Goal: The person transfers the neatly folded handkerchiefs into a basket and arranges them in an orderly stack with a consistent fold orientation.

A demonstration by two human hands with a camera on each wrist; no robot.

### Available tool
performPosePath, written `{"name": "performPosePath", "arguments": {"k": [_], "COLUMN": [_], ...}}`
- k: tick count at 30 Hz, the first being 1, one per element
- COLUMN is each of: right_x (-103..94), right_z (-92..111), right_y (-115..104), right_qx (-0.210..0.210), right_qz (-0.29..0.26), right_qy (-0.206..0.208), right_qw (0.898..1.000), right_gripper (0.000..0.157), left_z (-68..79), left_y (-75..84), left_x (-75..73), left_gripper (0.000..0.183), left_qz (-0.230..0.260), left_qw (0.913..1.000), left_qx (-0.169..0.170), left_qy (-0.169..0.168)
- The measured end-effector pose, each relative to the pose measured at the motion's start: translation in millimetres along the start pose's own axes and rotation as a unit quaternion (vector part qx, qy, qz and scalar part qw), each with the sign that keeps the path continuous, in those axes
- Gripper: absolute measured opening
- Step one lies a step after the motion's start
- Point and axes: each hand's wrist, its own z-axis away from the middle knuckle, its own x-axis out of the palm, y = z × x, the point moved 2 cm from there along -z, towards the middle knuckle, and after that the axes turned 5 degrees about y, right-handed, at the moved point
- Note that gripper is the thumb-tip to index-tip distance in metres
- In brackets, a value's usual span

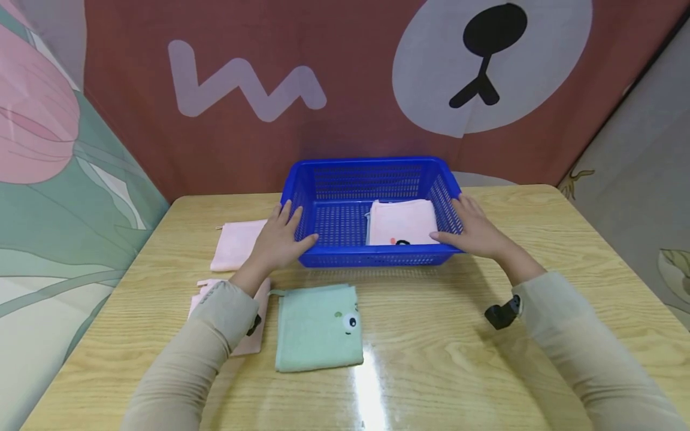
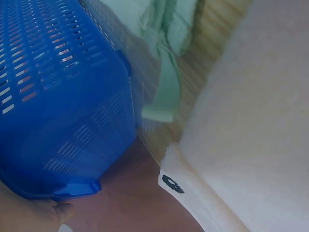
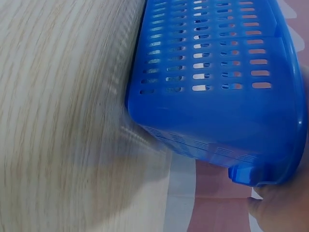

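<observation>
A blue plastic basket (image 1: 372,256) with slotted walls stands at the back of the table. My left hand (image 1: 275,239) holds its left end, fingers over the side rim and thumb near the front corner. At the opposite end my right hand (image 1: 477,230) grips the rim, thumb on the front corner and fingers along the outer side. Folded inside, at the right, lies a pale pink towel (image 1: 404,220) with a bluish edge showing under it. The right wrist view shows the basket wall (image 3: 207,111) close up, with the right hand (image 3: 285,208) at its rim.
A folded green towel (image 1: 318,329) with an embroidered eye lies in front of the basket. Left of it are a pink towel (image 1: 250,341), partly hidden by my left sleeve, and a paler pink towel (image 1: 237,245). A printed curtain (image 1: 242,149) hangs behind the table.
</observation>
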Motion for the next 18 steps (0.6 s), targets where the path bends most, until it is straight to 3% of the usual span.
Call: {"name": "performPosePath", "arguments": {"k": [10,18], "right_x": [3.8,5.5], "right_z": [1.4,1.4], "right_y": [-0.3,-0.4], "right_qx": [0.015,0.035], "right_qz": [0.045,0.040], "right_qy": [0.006,-0.002], "right_qw": [0.999,0.999], "right_gripper": [0.099,0.102], "left_z": [-0.1,-0.5], "left_y": [-0.1,0.4], "left_x": [-2.1,-2.9], "left_gripper": [0.075,0.075], "left_qz": [0.000,0.000], "left_qw": [1.0000,0.9999], "left_qx": [0.001,-0.003], "left_qy": [-0.005,-0.013]}}
